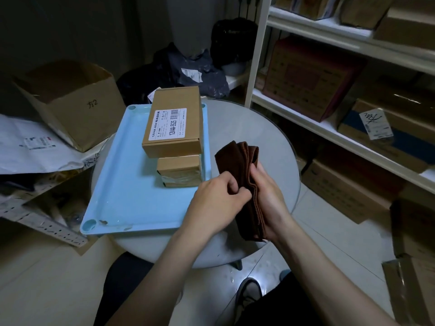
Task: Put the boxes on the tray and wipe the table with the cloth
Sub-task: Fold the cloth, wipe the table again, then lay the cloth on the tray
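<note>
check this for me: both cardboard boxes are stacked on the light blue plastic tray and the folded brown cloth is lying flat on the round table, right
Not quite. In the head view the folded brown cloth is not lying on the round table; the left hand and right hand hold it above the tabletop. The rest stands: the labelled cardboard box sits on the smaller taped cardboard box on the light blue plastic tray.

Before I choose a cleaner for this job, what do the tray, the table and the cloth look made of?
Tray: likely plastic, pale blue and smooth, with moulded rounded corners. Table: seemingly glass or glossy laminate, since it gives soft reflections. Cloth: dark brown woven fabric, perhaps microfibre, matte and folded in layers.
</note>
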### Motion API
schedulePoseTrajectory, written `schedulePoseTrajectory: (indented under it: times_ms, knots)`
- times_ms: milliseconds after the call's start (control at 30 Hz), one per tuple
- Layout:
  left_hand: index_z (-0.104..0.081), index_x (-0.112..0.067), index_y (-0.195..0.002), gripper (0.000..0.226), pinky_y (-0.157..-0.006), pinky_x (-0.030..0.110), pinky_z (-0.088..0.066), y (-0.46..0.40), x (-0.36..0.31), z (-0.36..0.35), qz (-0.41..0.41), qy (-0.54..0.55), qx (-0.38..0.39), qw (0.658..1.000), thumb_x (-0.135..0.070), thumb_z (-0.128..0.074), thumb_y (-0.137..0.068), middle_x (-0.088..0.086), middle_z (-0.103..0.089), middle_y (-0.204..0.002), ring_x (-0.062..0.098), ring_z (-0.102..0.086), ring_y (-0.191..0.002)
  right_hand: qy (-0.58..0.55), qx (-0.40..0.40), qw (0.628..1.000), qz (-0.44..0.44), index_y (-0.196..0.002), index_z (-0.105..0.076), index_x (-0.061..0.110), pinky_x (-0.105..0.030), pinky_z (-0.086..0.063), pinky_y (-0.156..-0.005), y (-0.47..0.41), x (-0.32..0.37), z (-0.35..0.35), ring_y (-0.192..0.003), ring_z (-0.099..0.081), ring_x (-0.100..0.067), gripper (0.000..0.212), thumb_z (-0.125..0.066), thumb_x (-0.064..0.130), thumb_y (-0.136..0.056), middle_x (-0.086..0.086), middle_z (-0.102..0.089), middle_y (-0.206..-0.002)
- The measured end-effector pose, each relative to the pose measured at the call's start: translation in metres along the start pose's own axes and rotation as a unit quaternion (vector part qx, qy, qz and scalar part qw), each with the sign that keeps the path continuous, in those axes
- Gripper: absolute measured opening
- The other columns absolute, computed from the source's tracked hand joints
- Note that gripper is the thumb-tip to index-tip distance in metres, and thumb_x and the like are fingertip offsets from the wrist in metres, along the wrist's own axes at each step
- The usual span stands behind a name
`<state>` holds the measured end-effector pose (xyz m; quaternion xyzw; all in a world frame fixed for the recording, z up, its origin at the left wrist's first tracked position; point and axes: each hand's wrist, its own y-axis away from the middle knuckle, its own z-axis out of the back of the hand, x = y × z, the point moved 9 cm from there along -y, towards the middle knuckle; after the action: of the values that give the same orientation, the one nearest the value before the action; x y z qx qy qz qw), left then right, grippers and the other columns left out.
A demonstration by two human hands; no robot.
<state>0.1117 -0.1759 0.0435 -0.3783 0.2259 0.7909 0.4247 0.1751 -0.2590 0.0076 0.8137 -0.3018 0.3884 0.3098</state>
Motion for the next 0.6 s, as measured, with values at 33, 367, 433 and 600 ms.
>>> schedulePoseTrajectory:
  times_ms: [33, 367, 433, 600]
  knots:
    - [-0.056, -0.017, -0.074, 0.022, -0.058, 0.034, -0.043, 0.000, 0.000, 0.002, 0.003, -0.002, -0.003, 1.000, -0.037, -0.063, -0.080, -0.002, -0.054, -0.057, 0.022, -0.053, -0.061, 0.001, -0.016, 1.000, -0.010, -0.130, -0.060, 0.019, -0.041, -0.054, -0.094, -0.002, -0.003, 0.006, -0.111, -0.066, -0.030, 0.033, -0.039, 0.026, -0.105, -0.018, -0.068, -0.122]
    - [-0.054, -0.017, -0.064, 0.021, -0.062, 0.032, -0.033, 0.002, 0.022, 0.049, 0.070, 0.457, -0.039, 0.886, -0.009, -0.050, -0.083, 0.000, -0.049, -0.067, 0.010, -0.047, -0.065, -0.161, 0.005, 0.979, -0.128, -0.128, -0.065, 0.013, -0.047, -0.048, -0.100, 0.004, -0.014, 0.042, -0.104, -0.068, -0.030, 0.048, -0.056, 0.045, -0.093, -0.016, -0.069, -0.116]
    - [-0.055, -0.013, -0.068, 0.022, -0.061, 0.030, -0.036, 0.005, 0.029, 0.059, 0.091, 0.476, -0.054, 0.873, -0.005, -0.048, -0.088, 0.003, -0.051, -0.069, 0.012, -0.050, -0.066, -0.134, 0.012, 0.983, -0.121, -0.134, -0.060, 0.012, -0.038, -0.054, -0.088, 0.006, -0.010, 0.042, -0.090, -0.070, -0.022, 0.043, -0.057, 0.028, -0.094, -0.009, -0.071, -0.106]
    - [-0.054, -0.025, -0.090, 0.012, -0.068, 0.033, -0.047, 0.006, 0.042, 0.078, 0.091, 0.244, -0.109, 0.959, -0.014, -0.060, -0.089, -0.006, -0.064, -0.081, 0.011, -0.059, -0.075, -0.153, 0.031, 0.986, -0.054, -0.128, -0.063, 0.009, -0.034, -0.057, -0.089, 0.008, 0.012, 0.030, -0.099, -0.071, -0.021, 0.034, -0.046, 0.017, -0.099, -0.010, -0.072, -0.113]
